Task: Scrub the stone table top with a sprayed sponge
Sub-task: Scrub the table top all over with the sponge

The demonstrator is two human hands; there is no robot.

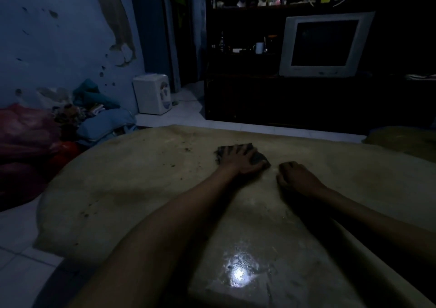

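Scrubbing looks partway done, judging from the single head view. The left hand [240, 160] presses flat on the dark sponge [258, 157], fingers spread over it, toward twelve o'clock on the stone table top [132, 189]. The right hand [295, 176] rests just beside it at three o'clock, fingers loosely curled, holding nothing. A wet sheen glints near six o'clock, so that near part seems already wiped. Dark specks of dirt [173, 165] lie toward ten o'clock and along the far rim, which probably remain to be scrubbed.
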